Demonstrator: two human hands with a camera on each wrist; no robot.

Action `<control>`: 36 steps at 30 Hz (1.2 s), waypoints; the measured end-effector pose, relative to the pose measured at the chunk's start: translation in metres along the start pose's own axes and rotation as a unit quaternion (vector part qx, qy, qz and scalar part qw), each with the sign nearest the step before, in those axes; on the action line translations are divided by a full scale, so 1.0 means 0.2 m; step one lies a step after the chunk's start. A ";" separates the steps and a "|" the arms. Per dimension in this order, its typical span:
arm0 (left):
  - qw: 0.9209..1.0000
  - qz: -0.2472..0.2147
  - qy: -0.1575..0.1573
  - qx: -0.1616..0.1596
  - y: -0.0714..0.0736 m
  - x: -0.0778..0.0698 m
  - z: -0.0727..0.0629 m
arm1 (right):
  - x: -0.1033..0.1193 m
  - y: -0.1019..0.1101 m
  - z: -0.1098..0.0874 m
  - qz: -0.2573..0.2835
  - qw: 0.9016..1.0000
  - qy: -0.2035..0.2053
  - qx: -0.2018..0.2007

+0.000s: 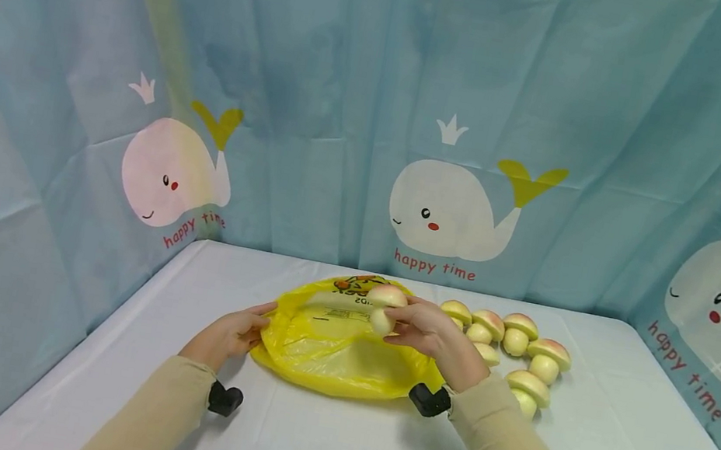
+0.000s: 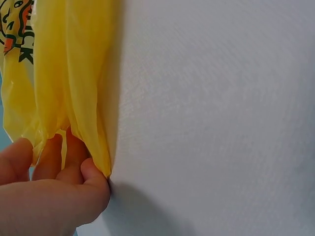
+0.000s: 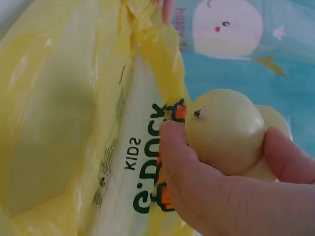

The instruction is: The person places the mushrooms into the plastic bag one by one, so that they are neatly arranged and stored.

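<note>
A yellow plastic bag (image 1: 337, 369) with a printed cartoon and lettering lies spread on the table, its mouth held wide. At its left edge my left hand (image 1: 232, 332) pinches the bag's rim; in the left wrist view, thumb and fingers bunch the yellow plastic (image 2: 81, 83). My right hand (image 1: 433, 337) holds a toy mushroom (image 1: 384, 309) by its side, cap up, over the bag. The right wrist view shows the mushroom's rounded pale stem end (image 3: 226, 130), with a small dark mark, between thumb and fingers beside the bag's print.
Several more toy mushrooms (image 1: 546, 361) with pink-tinged caps stand in a cluster right of the bag, close to my right forearm. A white cloth covers the table (image 1: 311, 445). Behind it hangs a blue curtain (image 1: 336, 198) printed with whales.
</note>
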State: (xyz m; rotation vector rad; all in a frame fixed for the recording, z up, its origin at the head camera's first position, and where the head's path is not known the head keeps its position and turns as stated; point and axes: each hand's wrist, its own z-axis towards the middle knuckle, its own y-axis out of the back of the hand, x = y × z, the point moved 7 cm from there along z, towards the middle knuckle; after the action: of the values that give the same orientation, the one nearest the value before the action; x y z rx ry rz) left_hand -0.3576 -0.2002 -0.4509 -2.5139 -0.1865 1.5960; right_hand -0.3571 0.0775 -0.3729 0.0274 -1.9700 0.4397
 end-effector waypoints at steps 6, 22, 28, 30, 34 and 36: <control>1.000 -0.004 0.002 -0.006 0.01 0.01 0.01 | -0.02 -0.03 0.05 -0.017 1.000 -0.017 -0.014; 1.000 0.001 0.003 -0.021 0.00 0.01 -0.01 | -0.15 -0.10 0.22 -0.059 0.992 -0.090 -0.070; 1.000 0.005 0.004 -0.024 0.00 0.01 0.00 | -0.20 -0.14 0.28 -0.050 0.989 -0.105 -0.094; 1.000 0.011 0.004 -0.025 0.00 0.01 0.01 | -0.21 -0.15 0.30 -0.044 0.988 -0.114 -0.099; 0.999 0.013 0.004 -0.029 0.01 0.02 0.02 | -0.24 -0.16 0.38 -0.024 0.985 -0.125 -0.114; 0.999 0.008 0.003 -0.031 0.01 0.02 0.02 | -0.26 -0.15 0.45 -0.017 0.986 -0.119 -0.118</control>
State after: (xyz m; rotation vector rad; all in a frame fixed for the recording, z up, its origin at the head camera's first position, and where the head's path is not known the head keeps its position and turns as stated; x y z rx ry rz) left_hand -0.3596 -0.2007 -0.4564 -2.5729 -0.2182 1.6132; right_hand -0.4070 0.0123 -0.4441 -0.0383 -2.2415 0.1852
